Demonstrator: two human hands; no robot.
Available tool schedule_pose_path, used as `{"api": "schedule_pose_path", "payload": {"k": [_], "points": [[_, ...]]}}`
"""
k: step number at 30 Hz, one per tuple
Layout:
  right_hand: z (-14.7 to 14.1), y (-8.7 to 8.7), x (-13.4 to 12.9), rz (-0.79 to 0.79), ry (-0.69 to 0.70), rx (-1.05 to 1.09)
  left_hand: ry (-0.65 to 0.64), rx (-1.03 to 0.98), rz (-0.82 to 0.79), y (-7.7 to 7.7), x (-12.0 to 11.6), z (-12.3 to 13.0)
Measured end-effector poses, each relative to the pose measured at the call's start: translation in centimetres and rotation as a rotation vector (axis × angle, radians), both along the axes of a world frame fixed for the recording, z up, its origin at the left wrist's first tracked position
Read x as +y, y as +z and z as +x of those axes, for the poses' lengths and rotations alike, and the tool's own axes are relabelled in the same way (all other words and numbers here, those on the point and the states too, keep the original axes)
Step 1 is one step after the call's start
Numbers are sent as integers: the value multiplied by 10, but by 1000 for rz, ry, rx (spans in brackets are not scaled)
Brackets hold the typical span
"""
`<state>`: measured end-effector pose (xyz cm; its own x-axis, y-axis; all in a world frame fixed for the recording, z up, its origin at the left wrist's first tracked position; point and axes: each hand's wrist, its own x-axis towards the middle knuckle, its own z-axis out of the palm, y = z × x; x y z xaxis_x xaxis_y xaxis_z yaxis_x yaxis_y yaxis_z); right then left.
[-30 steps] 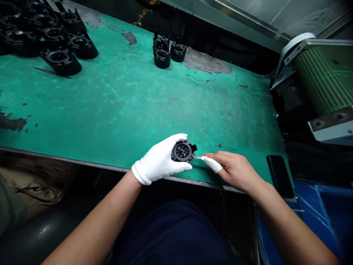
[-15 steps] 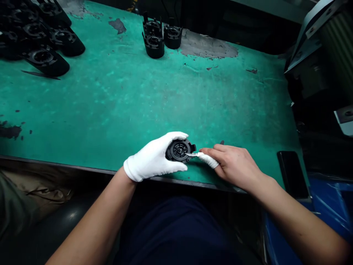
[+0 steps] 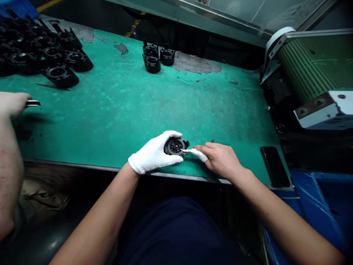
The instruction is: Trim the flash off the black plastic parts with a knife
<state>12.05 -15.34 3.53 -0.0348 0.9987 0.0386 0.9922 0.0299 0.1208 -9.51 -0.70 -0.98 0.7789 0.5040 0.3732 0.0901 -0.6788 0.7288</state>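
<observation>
A round black plastic part [image 3: 175,146] with ringed detail on its face sits near the bench's front edge. My left hand [image 3: 154,154], in a white glove, is closed around its left side, thumb below and fingers above. Bare except for a white wrap on the thumb, my right hand [image 3: 220,158] pinches a small knife [image 3: 186,150]. The thin blade reaches over the right side of the part's face; whether it touches is too small to tell. The knife's handle is hidden in the hand.
Several black housings [image 3: 59,73] crowd the green bench [image 3: 110,110] at back left, and three more [image 3: 152,63] stand at the back. A co-worker's hand [image 3: 13,103] holds a slim object at left. A phone [image 3: 275,165] lies at right, below a green conveyor [image 3: 320,66].
The view has shifted, bringing in more of the back of the bench and the conveyor. A co-worker's arm has come in from the left. My hands keep their hold on part and knife.
</observation>
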Motion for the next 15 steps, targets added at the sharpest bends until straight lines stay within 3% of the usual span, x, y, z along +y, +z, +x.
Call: {"api": "schedule_pose_path", "payload": {"k": [10,15], "points": [[3,0,0,7,-18,84,-7,-17,-33,-3,0,-2],[-9,-11,-24,-30,-123,352,223,-114,-102,-22,-35,1]]}}
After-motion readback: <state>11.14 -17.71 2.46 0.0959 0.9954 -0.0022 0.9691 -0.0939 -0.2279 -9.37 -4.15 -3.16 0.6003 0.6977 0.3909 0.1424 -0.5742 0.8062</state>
